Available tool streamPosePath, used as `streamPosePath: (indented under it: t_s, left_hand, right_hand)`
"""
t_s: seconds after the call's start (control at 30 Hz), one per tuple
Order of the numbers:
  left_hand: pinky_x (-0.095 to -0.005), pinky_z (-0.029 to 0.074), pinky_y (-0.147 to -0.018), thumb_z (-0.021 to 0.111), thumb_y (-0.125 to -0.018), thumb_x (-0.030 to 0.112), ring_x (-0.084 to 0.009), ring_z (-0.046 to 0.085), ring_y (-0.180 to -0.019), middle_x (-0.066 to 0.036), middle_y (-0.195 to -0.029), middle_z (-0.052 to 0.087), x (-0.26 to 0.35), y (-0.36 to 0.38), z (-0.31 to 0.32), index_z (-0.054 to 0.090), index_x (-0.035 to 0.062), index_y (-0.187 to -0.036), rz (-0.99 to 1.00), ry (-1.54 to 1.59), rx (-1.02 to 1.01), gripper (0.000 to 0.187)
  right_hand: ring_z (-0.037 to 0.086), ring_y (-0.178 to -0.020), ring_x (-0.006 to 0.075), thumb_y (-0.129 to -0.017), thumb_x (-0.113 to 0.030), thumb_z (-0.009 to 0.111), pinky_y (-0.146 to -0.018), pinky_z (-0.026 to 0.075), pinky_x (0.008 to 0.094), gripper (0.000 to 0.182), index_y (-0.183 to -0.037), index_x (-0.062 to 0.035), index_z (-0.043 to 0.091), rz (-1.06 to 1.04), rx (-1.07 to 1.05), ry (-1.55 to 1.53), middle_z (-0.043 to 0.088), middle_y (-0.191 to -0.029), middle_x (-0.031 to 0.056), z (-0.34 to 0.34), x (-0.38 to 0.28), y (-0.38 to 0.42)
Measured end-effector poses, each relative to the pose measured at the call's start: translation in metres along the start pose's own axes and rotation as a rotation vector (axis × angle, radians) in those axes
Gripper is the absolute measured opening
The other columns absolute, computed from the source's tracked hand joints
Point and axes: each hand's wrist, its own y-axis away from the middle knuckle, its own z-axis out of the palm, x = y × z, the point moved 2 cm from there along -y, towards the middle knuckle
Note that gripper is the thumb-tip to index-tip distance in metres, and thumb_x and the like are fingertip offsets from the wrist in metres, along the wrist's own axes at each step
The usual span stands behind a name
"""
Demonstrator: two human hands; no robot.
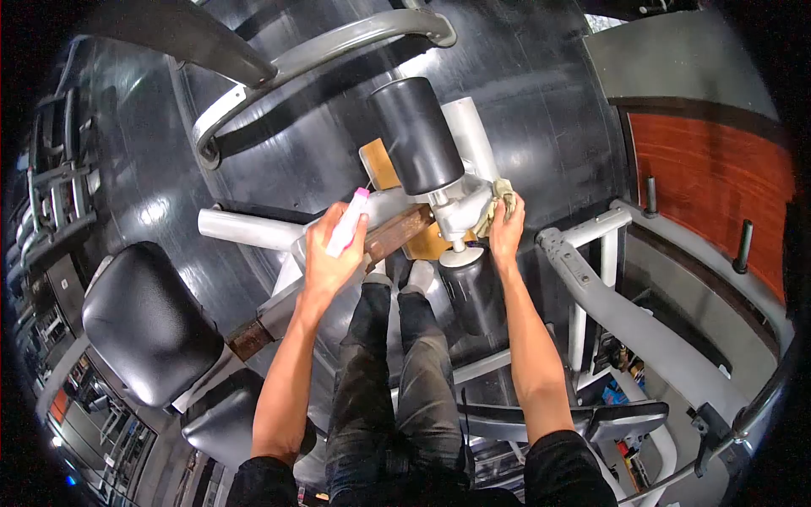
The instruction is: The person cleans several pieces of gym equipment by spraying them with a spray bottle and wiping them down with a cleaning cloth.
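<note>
My left hand is wrapped round a white bottle with a pink cap, held tilted over a grey metal frame. A rusty brown bar runs just right of it. My right hand grips a crumpled yellowish-green cloth against the right side of a silver bracket. Above the bracket is a black padded roller; a second black roller lies below it.
Two black padded seats are at the left. A curved grey frame stands at the top. To the right are a grey metal rack and a reddish wooden panel. My feet are below the bracket, beside a yellow-brown board.
</note>
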Motion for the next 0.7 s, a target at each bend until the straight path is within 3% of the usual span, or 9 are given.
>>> streamPosePath:
  t_s: [0.1, 0.17, 0.27, 0.43, 0.5, 0.57, 0.63, 0.7]
  left_hand:
    - [-0.0301, 0.042, -0.055, 0.065, -0.088, 0.012, -0.0116, 0.046, -0.058, -0.008, -0.063, 0.051, 0.008, -0.009, -0.003, 0.057, 0.0000, -0.083, 0.017, -0.012, -0.001, 0.015]
    - [-0.0301, 0.042, -0.055, 0.066, -0.087, 0.012, -0.0115, 0.047, -0.059, -0.009, -0.064, 0.052, 0.013, -0.018, -0.002, 0.056, 0.0001, -0.083, 0.052, -0.001, 0.013, 0.016]
    - [-0.0300, 0.041, -0.055, 0.067, -0.087, 0.013, -0.0115, 0.048, -0.059, -0.010, -0.065, 0.054, 0.018, -0.027, -0.003, 0.055, 0.0002, -0.082, 0.081, -0.003, 0.009, 0.018]
    - [-0.0298, 0.041, -0.054, 0.067, -0.087, 0.014, -0.0119, 0.049, -0.057, -0.011, -0.066, 0.055, 0.018, -0.023, -0.002, 0.055, 0.0008, -0.082, 0.081, 0.003, -0.084, 0.018]
    - [-0.0294, 0.041, -0.054, 0.067, -0.087, 0.013, -0.0109, 0.049, -0.059, -0.009, -0.066, 0.055, 0.017, -0.010, 0.001, 0.055, 0.0014, -0.083, 0.073, 0.047, -0.123, 0.018]
    - [-0.0292, 0.043, -0.057, 0.067, -0.087, 0.013, -0.0106, 0.050, -0.061, -0.008, -0.067, 0.055, 0.006, 0.007, 0.007, 0.057, 0.0020, -0.085, 0.046, 0.065, -0.124, 0.015]
    - [-0.0348, 0.049, -0.062, 0.069, -0.084, 0.018, -0.0253, 0.064, -0.066, -0.015, -0.077, 0.063, 0.003, 0.023, 0.009, 0.061, 0.0024, -0.092, -0.061, 0.109, -0.197, 0.019]
    - [-0.0350, 0.049, -0.062, 0.069, -0.084, 0.018, -0.0271, 0.062, -0.065, -0.015, -0.075, 0.062, -0.007, 0.040, 0.010, 0.062, 0.0029, -0.092, -0.076, 0.125, -0.216, 0.018]
  right_hand:
    - [0.053, -0.110, 0.0357, -0.095, -0.023, 0.054, -0.095, 0.040, 0.0410, 0.036, -0.124, -0.0014, 0.048, 0.069, -0.047, -0.151, 0.056, -0.115, 0.0222, -0.001, 0.003, -0.009]
    - [0.054, -0.107, 0.0248, -0.096, -0.023, 0.054, -0.095, 0.041, 0.0350, 0.037, -0.125, -0.0008, 0.048, 0.124, -0.081, -0.299, 0.057, -0.115, 0.0162, -0.004, 0.003, -0.017]
    - [0.055, -0.106, 0.0225, -0.097, -0.021, 0.053, -0.094, 0.041, 0.0333, 0.037, -0.126, 0.0010, 0.047, 0.064, -0.077, -0.331, 0.058, -0.114, 0.0148, -0.007, -0.025, -0.029]
    - [0.054, -0.111, 0.0271, -0.092, -0.015, 0.059, -0.097, 0.041, 0.0352, 0.036, -0.123, 0.0017, 0.052, -0.210, 0.012, -0.448, 0.056, -0.120, 0.0173, 0.031, -0.110, -0.071]
    - [0.055, -0.110, 0.0315, -0.086, -0.009, 0.062, -0.097, 0.041, 0.0369, 0.034, -0.120, -0.0017, 0.057, -0.526, 0.118, -0.252, 0.055, -0.117, 0.0187, 0.046, -0.171, -0.081]
    - [0.055, -0.105, 0.0345, -0.080, -0.005, 0.063, -0.094, 0.044, 0.0404, 0.036, -0.116, -0.0086, 0.061, -0.693, 0.083, -0.172, 0.055, -0.113, 0.0179, 0.065, -0.215, -0.084]
    - [0.054, -0.104, 0.0366, -0.077, -0.004, 0.064, -0.089, 0.047, 0.0445, 0.038, -0.113, -0.0144, 0.062, -0.725, -0.187, 0.193, 0.054, -0.114, 0.0170, 0.089, -0.227, -0.085]
    - [0.055, -0.101, 0.0371, -0.077, -0.004, 0.063, -0.084, 0.049, 0.0477, 0.039, -0.113, -0.0171, 0.063, -0.787, -0.161, 0.301, 0.053, -0.118, 0.0164, 0.090, -0.228, -0.074]
